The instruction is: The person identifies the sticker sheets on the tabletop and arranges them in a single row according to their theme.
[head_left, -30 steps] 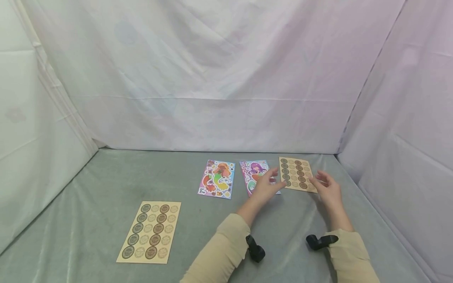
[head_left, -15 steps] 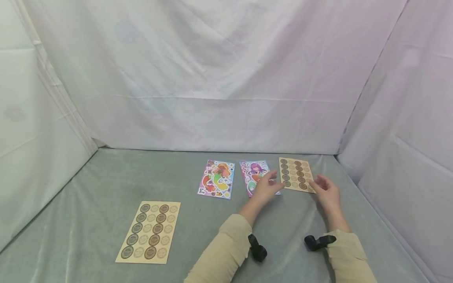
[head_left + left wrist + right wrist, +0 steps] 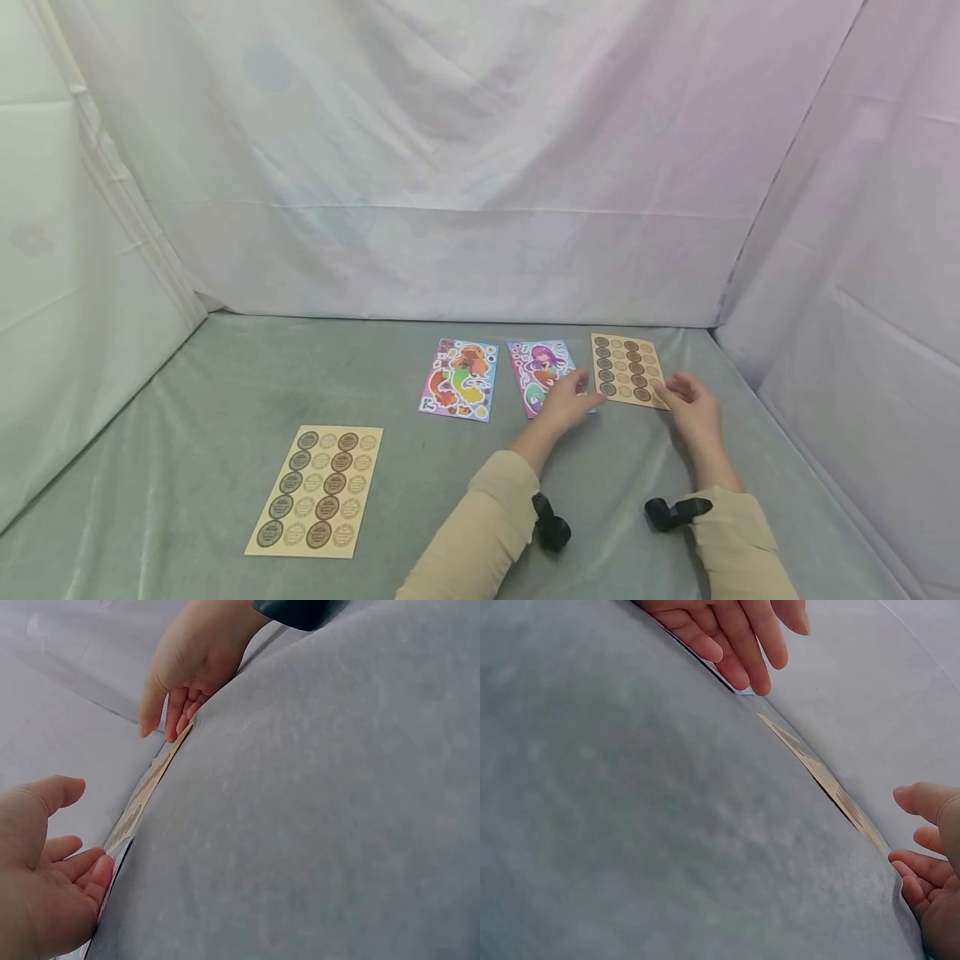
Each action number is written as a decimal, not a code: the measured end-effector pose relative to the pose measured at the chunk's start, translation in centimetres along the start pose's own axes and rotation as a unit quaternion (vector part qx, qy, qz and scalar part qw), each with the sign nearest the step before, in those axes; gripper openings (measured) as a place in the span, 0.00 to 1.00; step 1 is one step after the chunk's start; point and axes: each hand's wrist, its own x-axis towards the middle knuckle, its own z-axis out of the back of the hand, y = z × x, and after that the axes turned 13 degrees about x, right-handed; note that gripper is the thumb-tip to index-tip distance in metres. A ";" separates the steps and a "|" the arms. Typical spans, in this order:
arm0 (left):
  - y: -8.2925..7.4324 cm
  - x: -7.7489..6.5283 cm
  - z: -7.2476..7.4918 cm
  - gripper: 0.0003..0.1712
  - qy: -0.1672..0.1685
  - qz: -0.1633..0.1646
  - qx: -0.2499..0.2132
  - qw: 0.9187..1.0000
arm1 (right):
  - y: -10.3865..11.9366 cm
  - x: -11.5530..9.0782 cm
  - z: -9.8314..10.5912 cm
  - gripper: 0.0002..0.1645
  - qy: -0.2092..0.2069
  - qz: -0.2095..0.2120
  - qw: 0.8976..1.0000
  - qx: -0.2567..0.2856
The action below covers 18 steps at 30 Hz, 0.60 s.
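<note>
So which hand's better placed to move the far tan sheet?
Right hand, probably: it's at the near right corner of the far tan sheet; the left hand partly covers the purple-haired mermaid sheet.

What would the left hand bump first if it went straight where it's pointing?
Probably the tan sticker sheet just ahead, though how high the left hand sits is unclear, so it might pass over.

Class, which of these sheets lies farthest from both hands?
The front-left tan sheet; the other tan sheet and both mermaid sheets lie nearer the hands.
</note>
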 end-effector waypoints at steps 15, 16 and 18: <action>-0.8 0.1 0.0 0.35 0.037 0.015 0.018 0.999 | 0.5 -0.1 0.2 0.38 0.019 -0.026 0.999 -0.002; -0.8 0.1 0.0 0.35 0.039 0.016 0.018 0.999 | 0.6 -0.1 0.2 0.38 0.021 -0.026 0.999 -0.001; -0.8 0.1 0.0 0.35 0.041 0.016 0.019 0.999 | 0.6 -0.2 0.2 0.38 0.024 -0.026 0.999 -0.002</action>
